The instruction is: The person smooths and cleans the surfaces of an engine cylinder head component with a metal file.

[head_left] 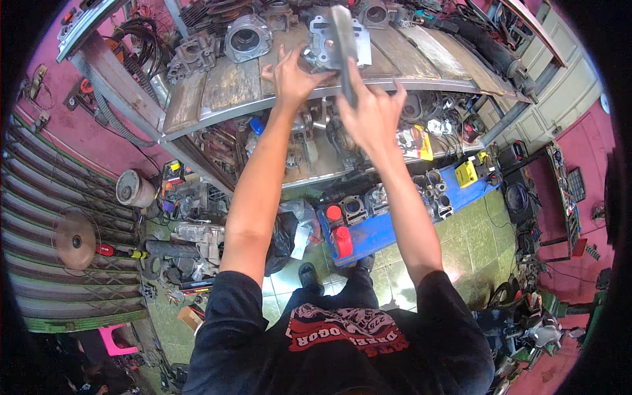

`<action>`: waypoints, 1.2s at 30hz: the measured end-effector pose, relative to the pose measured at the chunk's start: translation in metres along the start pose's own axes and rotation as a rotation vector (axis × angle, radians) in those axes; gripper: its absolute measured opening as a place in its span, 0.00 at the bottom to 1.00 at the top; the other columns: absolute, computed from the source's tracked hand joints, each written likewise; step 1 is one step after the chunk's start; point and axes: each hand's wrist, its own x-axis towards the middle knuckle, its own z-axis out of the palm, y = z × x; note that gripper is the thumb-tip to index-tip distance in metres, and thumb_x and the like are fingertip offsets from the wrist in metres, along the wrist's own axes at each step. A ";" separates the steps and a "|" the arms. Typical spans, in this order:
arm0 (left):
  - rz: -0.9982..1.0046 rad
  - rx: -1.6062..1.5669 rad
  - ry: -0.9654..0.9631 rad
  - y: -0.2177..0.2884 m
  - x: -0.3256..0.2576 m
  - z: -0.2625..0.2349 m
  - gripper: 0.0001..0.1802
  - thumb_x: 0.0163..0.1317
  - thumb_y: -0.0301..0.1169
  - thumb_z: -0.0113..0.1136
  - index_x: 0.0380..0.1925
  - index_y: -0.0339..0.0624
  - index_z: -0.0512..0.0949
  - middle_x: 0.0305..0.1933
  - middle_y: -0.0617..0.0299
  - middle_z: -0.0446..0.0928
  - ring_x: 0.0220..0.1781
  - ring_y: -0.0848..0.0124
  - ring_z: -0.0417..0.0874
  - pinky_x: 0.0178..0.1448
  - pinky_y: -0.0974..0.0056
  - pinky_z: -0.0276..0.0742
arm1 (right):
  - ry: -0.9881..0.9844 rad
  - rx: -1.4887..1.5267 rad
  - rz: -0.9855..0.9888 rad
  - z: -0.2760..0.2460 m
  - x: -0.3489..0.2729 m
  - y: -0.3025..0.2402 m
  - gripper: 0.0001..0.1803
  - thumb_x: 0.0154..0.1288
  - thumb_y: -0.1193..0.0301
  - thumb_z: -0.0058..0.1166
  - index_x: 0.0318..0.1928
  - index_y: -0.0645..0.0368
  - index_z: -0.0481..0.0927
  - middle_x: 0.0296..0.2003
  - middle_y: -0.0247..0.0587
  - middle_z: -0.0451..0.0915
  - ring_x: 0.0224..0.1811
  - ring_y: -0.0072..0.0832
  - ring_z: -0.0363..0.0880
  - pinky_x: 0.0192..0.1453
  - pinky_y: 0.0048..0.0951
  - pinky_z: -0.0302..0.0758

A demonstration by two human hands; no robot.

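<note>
In my right hand (375,115) is a long, flat grey metal tool (345,49), slightly blurred, with a dark lower end; its pale far end points away from me. My index finger lies stretched along it. Under the tool, on the wooden shelf top (230,85), rests a light grey metal engine part (321,43) with several holes, with white paper (363,47) beside it. My left hand (293,79) is open at the part's near left side, fingers spread; whether they touch it I cannot tell.
Engine cylinders (248,39) and other greasy castings stand along the shelf top. Its metal front edge (217,117) crosses before me, with crowded shelves beneath. Below, a blue bench (388,227) carries red bottles (342,242) and engine parts. A fan (76,238) stands at left.
</note>
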 end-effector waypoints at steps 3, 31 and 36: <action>-0.031 0.023 -0.028 0.003 -0.001 0.000 0.48 0.30 0.54 0.86 0.57 0.51 0.82 0.55 0.58 0.86 0.74 0.48 0.71 0.68 0.31 0.52 | -0.099 -0.098 0.006 0.008 0.006 -0.004 0.37 0.64 0.60 0.60 0.74 0.48 0.70 0.31 0.51 0.87 0.40 0.44 0.88 0.74 0.58 0.55; -0.300 0.164 -0.386 0.009 0.051 -0.014 0.58 0.33 0.65 0.81 0.64 0.42 0.76 0.53 0.45 0.86 0.62 0.47 0.83 0.74 0.19 0.42 | -0.018 -0.060 0.041 0.011 0.019 0.019 0.35 0.63 0.59 0.59 0.71 0.50 0.73 0.29 0.55 0.86 0.40 0.47 0.88 0.73 0.69 0.51; -0.281 0.149 -0.530 0.023 0.059 -0.023 0.63 0.34 0.65 0.81 0.66 0.34 0.71 0.60 0.41 0.81 0.67 0.47 0.79 0.71 0.17 0.46 | -0.061 -0.105 0.065 0.008 0.021 0.021 0.36 0.62 0.58 0.60 0.73 0.46 0.72 0.33 0.56 0.86 0.43 0.47 0.88 0.75 0.67 0.51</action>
